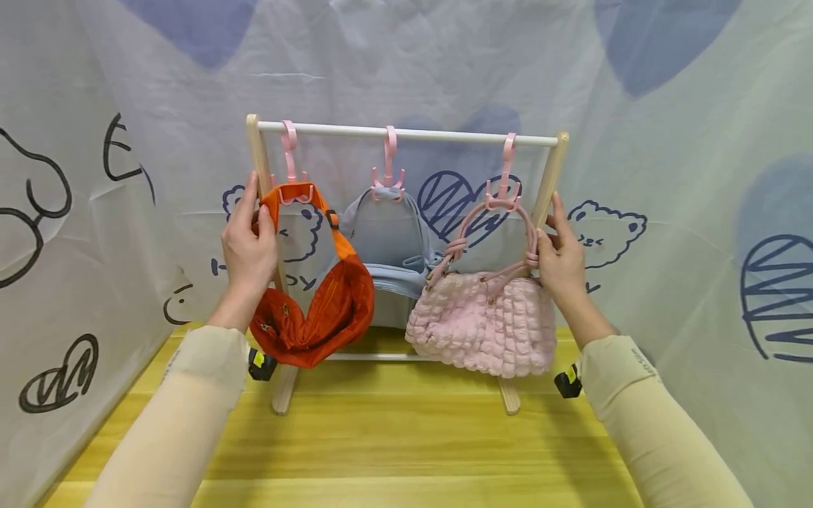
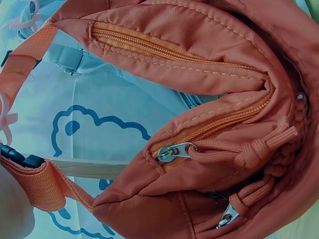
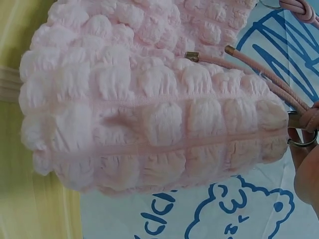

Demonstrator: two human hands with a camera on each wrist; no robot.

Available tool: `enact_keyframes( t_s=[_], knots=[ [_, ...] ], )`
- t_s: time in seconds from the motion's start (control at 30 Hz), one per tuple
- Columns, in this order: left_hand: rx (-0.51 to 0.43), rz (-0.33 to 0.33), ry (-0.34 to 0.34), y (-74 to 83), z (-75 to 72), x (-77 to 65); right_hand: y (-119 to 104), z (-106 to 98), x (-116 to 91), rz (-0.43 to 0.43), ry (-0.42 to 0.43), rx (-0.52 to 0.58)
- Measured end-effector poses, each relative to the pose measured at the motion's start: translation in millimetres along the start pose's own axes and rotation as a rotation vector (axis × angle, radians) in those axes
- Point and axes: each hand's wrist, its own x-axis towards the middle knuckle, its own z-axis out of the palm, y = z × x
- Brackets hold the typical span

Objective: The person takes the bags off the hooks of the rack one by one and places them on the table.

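A small wooden garment rack (image 1: 406, 132) with a white top bar stands in the middle of the head view. My left hand (image 1: 249, 236) grips its left post, next to the strap of an orange waist bag (image 1: 336, 303). On the other side, my right hand (image 1: 562, 257) holds the right post beside the handle of a puffy pink handbag (image 1: 485, 321). Between these bags hangs a light blue backpack (image 1: 390, 279), partly covered by them. Each bag hangs from a pink hook (image 1: 390, 152) on the bar. Zips of the orange bag (image 2: 199, 55) fill the left wrist view.
The rack's feet (image 1: 285, 391) stand on a yellow wood-grain tabletop (image 1: 406, 451). A pale curtain (image 1: 406, 63) with blue hearts and bear drawings encloses the back and sides. A lower white bar (image 1: 377, 357) joins the posts.
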Motion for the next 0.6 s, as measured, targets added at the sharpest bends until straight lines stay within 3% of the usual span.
enact_keyframes(
  t_s=[0.27, 0.6],
  knots=[
    [-0.012, 0.015, -0.023, 2.0, -6.8, 0.4, -5, 3, -7, 0.004, 0.006, -0.054],
    [-0.009, 0.112, -0.060, 4.9, -16.3, -2.0, -8, 5, -17, -0.045, 0.034, 0.059]
  ],
)
